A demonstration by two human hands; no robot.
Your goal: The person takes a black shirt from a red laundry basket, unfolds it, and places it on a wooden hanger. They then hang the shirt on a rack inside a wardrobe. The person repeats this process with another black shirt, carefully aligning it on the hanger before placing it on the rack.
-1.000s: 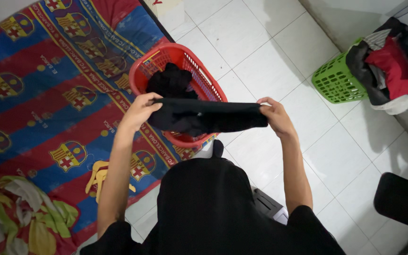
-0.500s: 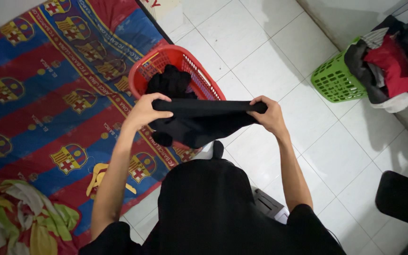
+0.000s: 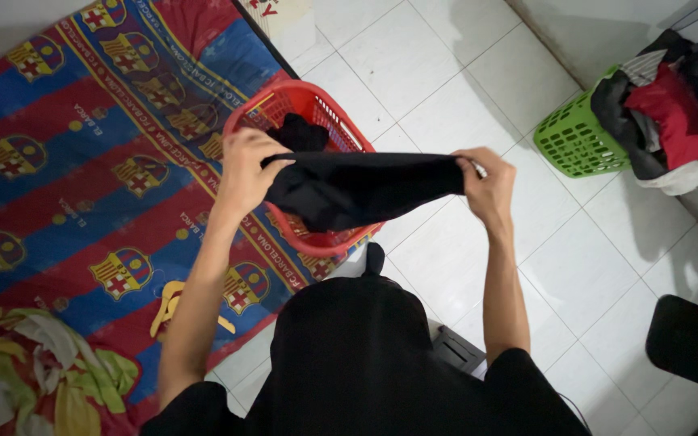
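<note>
I hold a black garment (image 3: 357, 187) stretched out in front of me, above the edge of the bed. My left hand (image 3: 244, 169) grips its left end and my right hand (image 3: 490, 184) grips its right end. The cloth hangs folded between them. Behind it a red plastic laundry basket (image 3: 300, 101) rests on the bed's edge with more black clothing (image 3: 304, 133) inside.
A blue and red patterned bedsheet (image 3: 82, 161) covers the bed on the left, with a crumpled colourful cloth (image 3: 34, 371) at its near corner and a yellow hanger (image 3: 167, 303). A green basket (image 3: 575, 137) piled with clothes (image 3: 672, 105) stands on the white tiled floor. A black stool (image 3: 692, 343) is at the right.
Both hands have lifted the black garment higher and pulled it tauter. My right hand moved a little to the right and up.
</note>
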